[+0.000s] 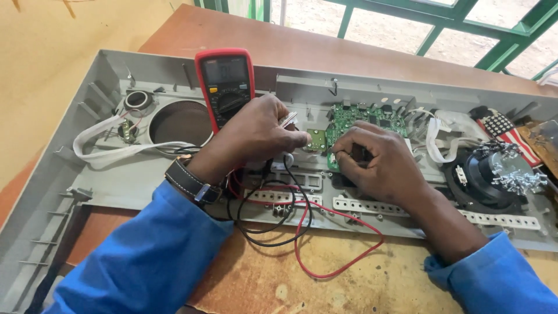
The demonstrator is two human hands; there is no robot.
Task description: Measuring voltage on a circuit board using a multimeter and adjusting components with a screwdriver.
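A long grey plastic casing (145, 180) lies open on a wooden table, with a green circuit board (363, 119) near its middle. My left hand (256, 136), a watch on its wrist, pinches a probe tip against a small green board (317, 139). My right hand (378, 160) is closed on a second probe, held at the circuit board's lower left edge. A red-cased multimeter (226, 84) leans behind my left hand. Its red lead (343, 270) and black lead (264, 241) loop over the table's front.
A round speaker hole (180, 122) and white ribbon cable (110, 154) sit at the casing's left. A black speaker (485, 177) with several screws stuck on its magnet sits at the right. Green window bars (465, 17) stand behind the table.
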